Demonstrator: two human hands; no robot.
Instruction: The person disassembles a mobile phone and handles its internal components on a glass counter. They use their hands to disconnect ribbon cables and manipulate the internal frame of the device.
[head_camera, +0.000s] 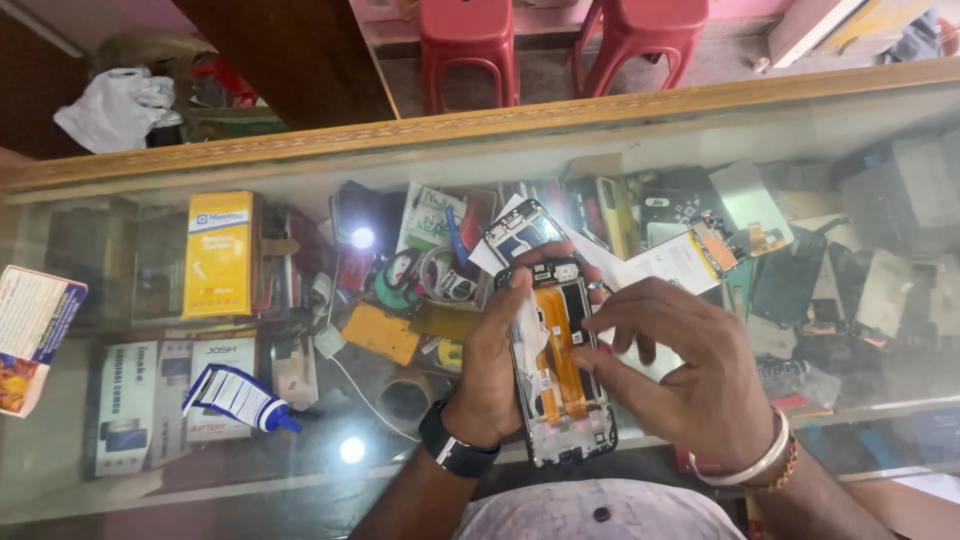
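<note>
Over the near half of a glass counter top (150, 470), both hands work close to the body — open glass lies to the left, holding only a white and blue glue tube (238, 398) and a printed box (35, 335) at the far left edge. Beyond, a wooden rim (300, 145) bounds the counter; two red stools (468, 45) stand past it on the floor. Under the glass: a yellow box (220, 255), phone parts, cables (densely piled, much of it hard to tell apart). The opened phone frame (562, 370) sits upright in the left hand (490, 375), fingers wrapped round its left edge, thumb on a white strip. The right hand (690, 370) comes in from the right — fingertips narrowed onto the orange flex cable (562, 350) mid-frame.
</note>
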